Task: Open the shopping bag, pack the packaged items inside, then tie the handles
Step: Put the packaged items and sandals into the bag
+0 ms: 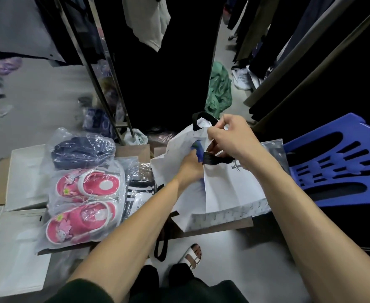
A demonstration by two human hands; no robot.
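Note:
A white shopping bag (227, 189) with black handles lies on a low brown board (212, 226), its mouth facing away from me. My right hand (230, 136) pinches the bag's upper rim beside a black handle (214, 159) and lifts it. My left hand (189, 166) reaches into the mouth, its fingers hidden inside next to something blue. To the left lie clear packets: two with pink slippers (85, 204), one with a dark blue garment (81, 149) and one with a black-and-white striped item (139, 190).
White flat boxes (15, 237) sit at the left. A blue plastic stool (337, 162) stands at the right. Metal rack legs (114, 101) and hanging dark clothes rise behind the board. A green cloth (219, 90) lies on the floor. My sandalled foot (192, 256) is below the board.

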